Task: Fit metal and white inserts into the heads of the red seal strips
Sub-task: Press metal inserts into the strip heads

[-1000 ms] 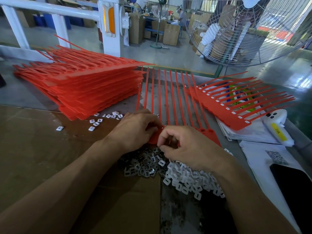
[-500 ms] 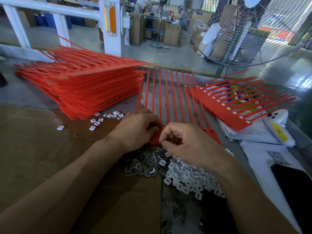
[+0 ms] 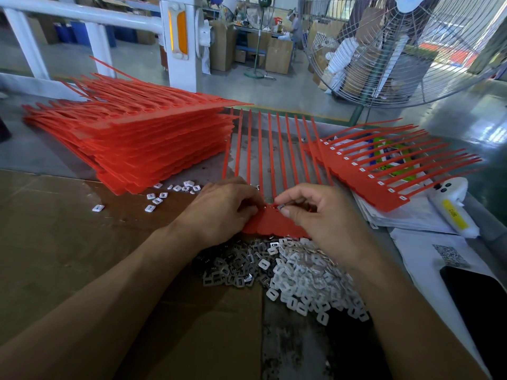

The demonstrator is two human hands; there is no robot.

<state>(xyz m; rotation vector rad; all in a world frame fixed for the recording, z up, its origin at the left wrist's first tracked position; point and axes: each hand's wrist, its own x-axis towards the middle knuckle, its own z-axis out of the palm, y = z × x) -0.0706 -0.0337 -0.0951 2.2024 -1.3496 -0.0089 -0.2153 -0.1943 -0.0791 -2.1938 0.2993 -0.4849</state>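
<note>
right hand (image 3: pixel 323 215) drawn back off the heads since a second ago, thumb and forefinger now pinching a metal insert (image 3: pixel 281 206) – just above the strip head (image 3: pixel 270 223), tails running away. left hand (image 3: pixel 219 209) curled, pinning the head's left end.

Both forearms are showing bare from elbow to wrist; the left hand (image 3: pixel 219 212) and right hand (image 3: pixel 326 218) are wearing no gloves, rings or watch.
</note>
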